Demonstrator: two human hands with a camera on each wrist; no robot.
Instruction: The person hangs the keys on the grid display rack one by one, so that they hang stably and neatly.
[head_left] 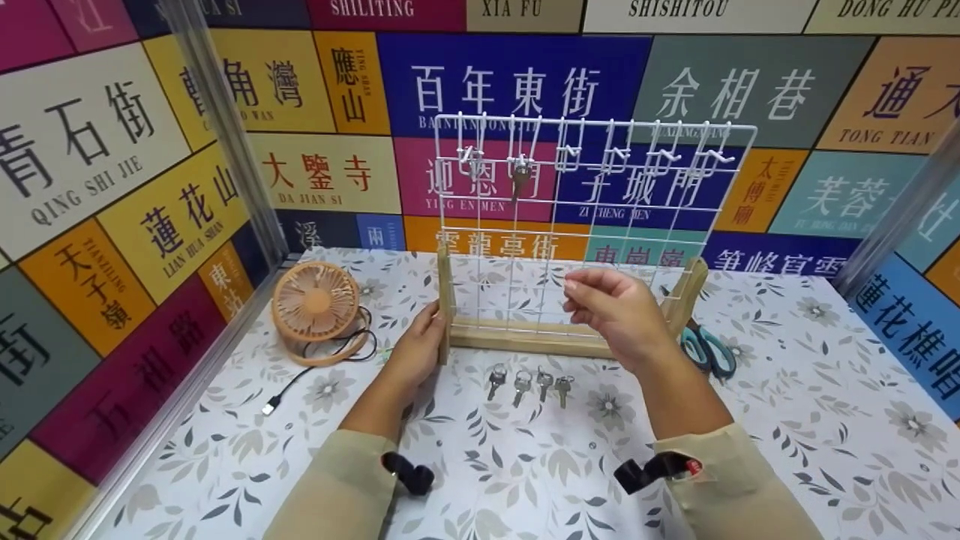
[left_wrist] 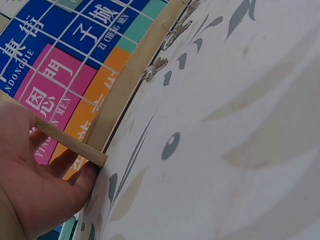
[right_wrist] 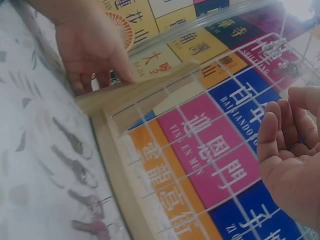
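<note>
A white wire grid rack (head_left: pixel 600 121) stands upright on a wooden base (head_left: pixel 525 342). My left hand (head_left: pixel 418 346) grips its left wooden side post (head_left: pixel 443 300), with the fingers around the post's lower end in the left wrist view. My right hand (head_left: pixel 619 311) is raised in front of the grid, its fingers loosely curled and nothing visible in them. A key (head_left: pixel 520 180) hangs from the second hook from the left, and something small and silvery hangs at the first. Several keys with rings (head_left: pixel 522 386) lie in a row on the table before the base.
An orange fan (head_left: pixel 315 300) with a black USB cable (head_left: pixel 289 385) stands left of the rack. Teal-handled scissors (head_left: pixel 709 351) lie by the right wooden post (head_left: pixel 684 296). A flower-patterned cloth (head_left: pixel 480 465) covers the table, with a panelled, lettered wall behind.
</note>
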